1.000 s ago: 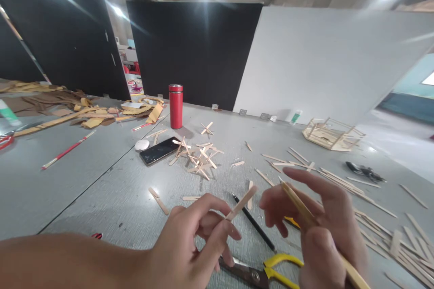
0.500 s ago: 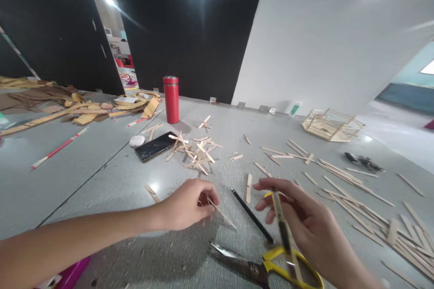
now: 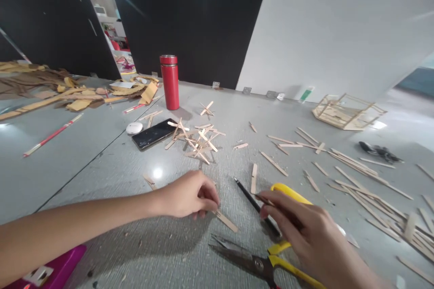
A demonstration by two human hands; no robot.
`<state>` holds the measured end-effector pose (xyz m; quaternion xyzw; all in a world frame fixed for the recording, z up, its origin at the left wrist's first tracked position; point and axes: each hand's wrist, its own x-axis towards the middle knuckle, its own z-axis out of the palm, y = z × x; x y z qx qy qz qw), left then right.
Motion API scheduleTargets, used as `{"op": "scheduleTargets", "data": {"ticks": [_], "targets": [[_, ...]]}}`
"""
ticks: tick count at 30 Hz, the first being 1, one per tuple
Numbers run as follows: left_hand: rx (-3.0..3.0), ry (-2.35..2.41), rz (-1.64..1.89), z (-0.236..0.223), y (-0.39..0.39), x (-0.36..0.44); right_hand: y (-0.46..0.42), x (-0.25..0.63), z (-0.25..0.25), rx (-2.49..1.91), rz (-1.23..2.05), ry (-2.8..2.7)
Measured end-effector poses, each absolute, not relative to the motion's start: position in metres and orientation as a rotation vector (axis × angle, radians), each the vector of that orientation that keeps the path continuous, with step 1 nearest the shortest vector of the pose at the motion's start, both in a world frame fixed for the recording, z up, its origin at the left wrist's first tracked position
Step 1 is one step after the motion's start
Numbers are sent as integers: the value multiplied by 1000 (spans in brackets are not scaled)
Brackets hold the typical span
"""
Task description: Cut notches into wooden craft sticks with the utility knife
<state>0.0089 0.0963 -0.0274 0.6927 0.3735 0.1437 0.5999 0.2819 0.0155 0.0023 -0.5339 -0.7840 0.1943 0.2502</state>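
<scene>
My left hand [image 3: 193,195] pinches a short flat wooden craft stick [image 3: 228,222] low over the table; dark marks show on the stick near my fingertips. Opposite it, my right hand [image 3: 301,226] has thumb and forefinger closed on a slim dark tool [image 3: 265,199], mostly hidden, its kind unclear. A black pen [image 3: 249,198] lies between the hands, its far end close to my right fingers. Yellow-handled scissors [image 3: 259,264] lie below with blades apart, partly under my right hand. A yellow object [image 3: 293,193] shows behind that hand. Another notched craft stick [image 3: 254,178] lies beyond the pen.
A loose pile of sticks [image 3: 200,142] lies by a black phone [image 3: 154,134], a white case [image 3: 134,128] and a red flask [image 3: 170,83]. Many sticks [image 3: 366,198] spread rightward, below keys [image 3: 379,151] and a wooden frame model [image 3: 349,113]. Cardboard scraps [image 3: 81,95] sit left.
My right hand has turned palm-down, lowering the slim tool toward the pen. The stick in my left hand now shows its flat face. The view has tilted downward.
</scene>
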Motion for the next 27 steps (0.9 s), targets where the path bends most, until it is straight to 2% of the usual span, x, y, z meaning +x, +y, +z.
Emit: {"op": "scheduleTargets", "data": {"ticks": [2, 5, 11, 19, 27], "targets": [[1640, 908, 323, -24, 96, 7, 11, 278, 1, -1359, 366, -2368], [1675, 924, 300, -19, 96, 3, 7, 268, -1, -1290, 366, -2627], [1688, 876, 240, -18, 96, -2, 15, 252, -10, -1166, 78, -2803], [1720, 864, 238, -11, 94, -1, 13, 240, -13, -1203, 228, -2727], [1650, 819, 195, -12, 92, 1, 14, 240, -24, -1231, 95, -2822]]}}
